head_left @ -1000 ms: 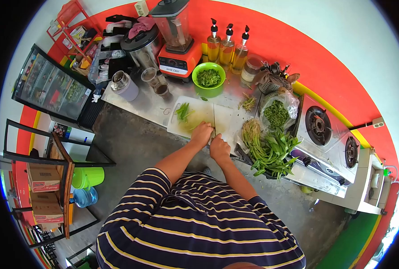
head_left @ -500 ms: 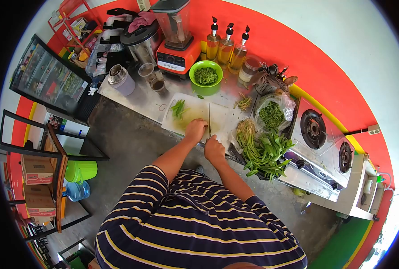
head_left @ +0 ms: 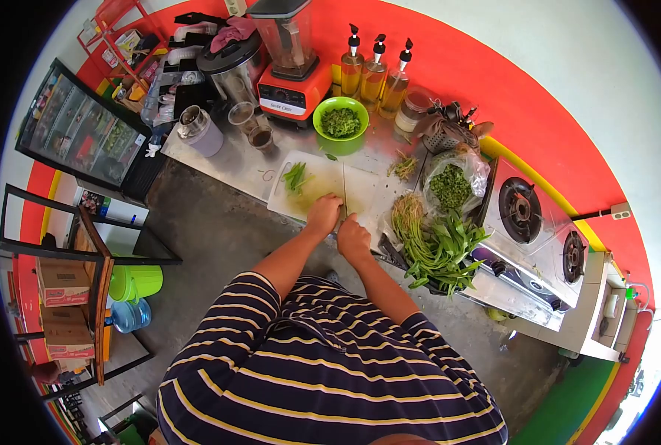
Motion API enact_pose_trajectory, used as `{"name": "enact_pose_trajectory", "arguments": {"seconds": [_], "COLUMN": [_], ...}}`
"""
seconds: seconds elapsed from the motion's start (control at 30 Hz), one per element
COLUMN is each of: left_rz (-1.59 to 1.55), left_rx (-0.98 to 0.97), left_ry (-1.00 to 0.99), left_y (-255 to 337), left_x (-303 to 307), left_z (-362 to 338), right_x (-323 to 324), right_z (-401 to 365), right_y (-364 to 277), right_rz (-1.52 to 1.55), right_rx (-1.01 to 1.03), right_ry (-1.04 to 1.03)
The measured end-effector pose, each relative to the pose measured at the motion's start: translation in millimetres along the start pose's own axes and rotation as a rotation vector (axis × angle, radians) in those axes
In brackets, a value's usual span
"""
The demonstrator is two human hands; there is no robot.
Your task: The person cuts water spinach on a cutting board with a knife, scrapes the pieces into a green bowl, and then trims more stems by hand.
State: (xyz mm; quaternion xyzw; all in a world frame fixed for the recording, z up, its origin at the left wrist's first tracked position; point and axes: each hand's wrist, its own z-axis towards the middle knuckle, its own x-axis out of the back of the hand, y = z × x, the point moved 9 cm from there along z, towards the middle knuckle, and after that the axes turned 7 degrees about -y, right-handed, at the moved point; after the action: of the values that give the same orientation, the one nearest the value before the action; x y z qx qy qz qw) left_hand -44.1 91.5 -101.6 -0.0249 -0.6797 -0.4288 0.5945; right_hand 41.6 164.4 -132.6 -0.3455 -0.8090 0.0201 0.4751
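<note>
The steel tabletop (head_left: 223,167) runs along the red wall, with the two-burner gas stove (head_left: 538,230) at its right end. In front of me lies the white cutting board (head_left: 371,194), and this is where the work is. Just to the right of the board is the loose bundle of long-stemmed greens (head_left: 434,248), roots pointing away from me. Behind the board stand the orange blender (head_left: 290,63), a clear bag of chopped greens (head_left: 453,187) and the green bowl (head_left: 324,137), which is also filled with chopped leaf.

My left hand (head_left: 324,215) lies knuckles-up on the near edge of the board, fingers drawn together. Whatever it pins down is hidden beneath it, so I cannot tell if stalks are under the palm. My right hand (head_left: 353,239) sits just beside it, closed into a fist around the handle of the knife (head_left: 345,199), whose blade shows only as a thin edge-on line pointing away from me across the board. A small heap of cut stalks (head_left: 295,178) rests at the board's far left, well apart from the blade.

To chop well here, I judge that my left fingertips should curl back behind the knuckles, the blade should ride against them, and each cut should go straight down.
</note>
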Motion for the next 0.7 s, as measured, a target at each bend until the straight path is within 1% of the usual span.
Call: {"name": "enact_pose_trajectory", "arguments": {"seconds": [0.07, 0.2, 0.27, 0.37, 0.47, 0.53, 0.63, 0.7], "left_rz": [-0.007, 0.0, -0.015, -0.051, -0.058, -0.049, -0.105, -0.141], "left_rx": [-0.012, -0.026, -0.015, -0.011, -0.036, -0.053, -0.03, 0.047], "left_ry": [-0.006, -0.041, -0.023, -0.02, -0.013, 0.004, 0.006, 0.032], "left_y": [-1.0, -2.3, -4.0, -5.3, -8.7, -11.2, -17.0, -24.4], "left_x": [-0.1, -1.1, -0.3, 0.2, 0.0, 1.9, 2.5, 4.2], "left_z": [0.2, 0.4, 1.1, 1.3, 3.1, 4.0, 2.9, 3.6], "right_x": [11.5, 12.9, 6.4, -0.4, 18.3, 19.3, 10.1, 4.0], "right_z": [4.5, 5.1, -1.6, 6.9, 6.8, 6.7, 1.9, 1.1], "right_y": [-3.1, -3.0, -1.4, -1.3, -8.3, -8.0, -8.3, -8.6], "right_rz": [-0.065, -0.057, -0.024, -0.055, -0.105, -0.102, -0.1, -0.101], "right_rx": [0.035, 0.041, 0.006, -0.009, 0.033, 0.03, 0.01, -0.013], "right_ry": [0.017, 0.019, 0.005, -0.008, -0.005, 0.0, 0.014, 0.023]}}
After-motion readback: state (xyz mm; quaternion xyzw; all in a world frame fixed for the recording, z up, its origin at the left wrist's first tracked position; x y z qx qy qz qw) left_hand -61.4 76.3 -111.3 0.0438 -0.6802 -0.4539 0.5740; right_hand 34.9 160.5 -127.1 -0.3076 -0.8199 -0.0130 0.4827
